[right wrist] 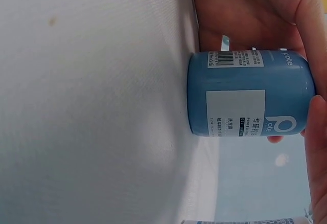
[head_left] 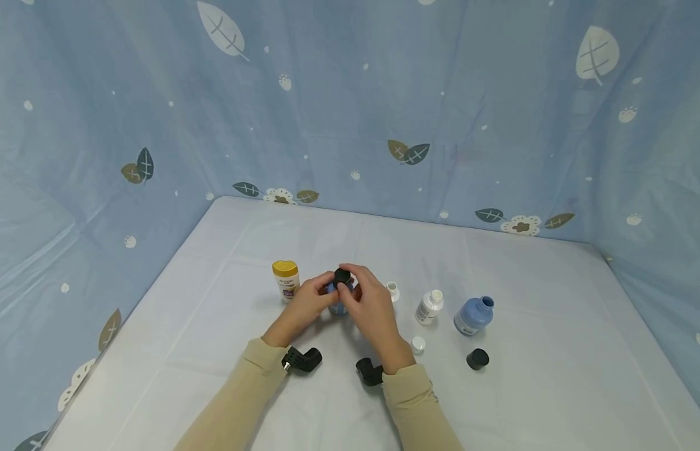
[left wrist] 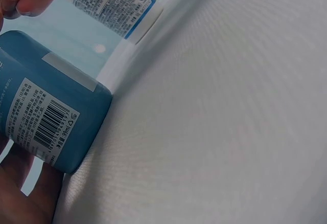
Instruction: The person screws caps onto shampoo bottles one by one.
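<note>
A small blue shampoo bottle [head_left: 338, 309] stands upright on the white table between both hands. Its label and barcode show in the left wrist view, where the bottle [left wrist: 56, 101] fills the left side. My left hand [head_left: 310, 302] grips the bottle around its upper part from the left. At the top, my right hand [head_left: 375, 308] pinches a black cap [head_left: 341, 276] between thumb and fingers. The cap sits over the bottle's mouth, and the neck is hidden behind the fingers. In the right wrist view the bottle [right wrist: 250, 101] has its base on the cloth.
A white bottle with a yellow lid [head_left: 286, 279] stands left of the hands. Rightward stand an uncapped white bottle [head_left: 392, 292], another white bottle [head_left: 428, 308] and an uncapped blue bottle [head_left: 472, 317]. A white cap [head_left: 418, 345] and a black cap [head_left: 477, 359] lie nearer.
</note>
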{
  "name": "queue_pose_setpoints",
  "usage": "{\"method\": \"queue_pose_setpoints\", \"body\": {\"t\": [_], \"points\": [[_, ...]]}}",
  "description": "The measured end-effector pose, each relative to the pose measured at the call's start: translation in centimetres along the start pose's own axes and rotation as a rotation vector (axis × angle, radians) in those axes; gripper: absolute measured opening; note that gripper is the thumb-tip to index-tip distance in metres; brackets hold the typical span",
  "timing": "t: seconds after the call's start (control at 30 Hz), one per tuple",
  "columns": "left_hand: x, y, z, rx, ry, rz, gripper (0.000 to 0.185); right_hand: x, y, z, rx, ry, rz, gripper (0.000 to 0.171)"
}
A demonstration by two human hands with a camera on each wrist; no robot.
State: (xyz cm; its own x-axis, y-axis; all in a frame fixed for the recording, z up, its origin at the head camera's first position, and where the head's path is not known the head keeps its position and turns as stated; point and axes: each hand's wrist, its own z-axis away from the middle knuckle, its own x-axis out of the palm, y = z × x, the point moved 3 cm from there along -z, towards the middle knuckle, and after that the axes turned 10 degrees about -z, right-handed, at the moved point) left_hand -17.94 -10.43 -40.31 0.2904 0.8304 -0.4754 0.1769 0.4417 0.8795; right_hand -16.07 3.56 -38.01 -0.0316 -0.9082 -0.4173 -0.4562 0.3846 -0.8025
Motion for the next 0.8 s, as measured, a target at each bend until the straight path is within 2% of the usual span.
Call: {"method": "queue_pose_setpoints", "body": {"t": [0.17, 0.4, 0.8], "points": [[0.05, -0.14, -0.04, -0.008, 0.001, 0.01, 0.011, -0.05, -0.05, 0.0, 0.01, -0.022, 0.003, 0.033], [0.08, -0.19, -0.05, -0.029, 0.007, 0.022, 0.015, 0.02, 0.02, -0.08, -0.024, -0.048, 0.02, 0.046], [0.05, 0.01, 0.09, -0.024, 0.001, 0.061, 0.027, 0.01, 0.29, -0.1, 0.044, -0.048, 0.013, 0.038]]}}
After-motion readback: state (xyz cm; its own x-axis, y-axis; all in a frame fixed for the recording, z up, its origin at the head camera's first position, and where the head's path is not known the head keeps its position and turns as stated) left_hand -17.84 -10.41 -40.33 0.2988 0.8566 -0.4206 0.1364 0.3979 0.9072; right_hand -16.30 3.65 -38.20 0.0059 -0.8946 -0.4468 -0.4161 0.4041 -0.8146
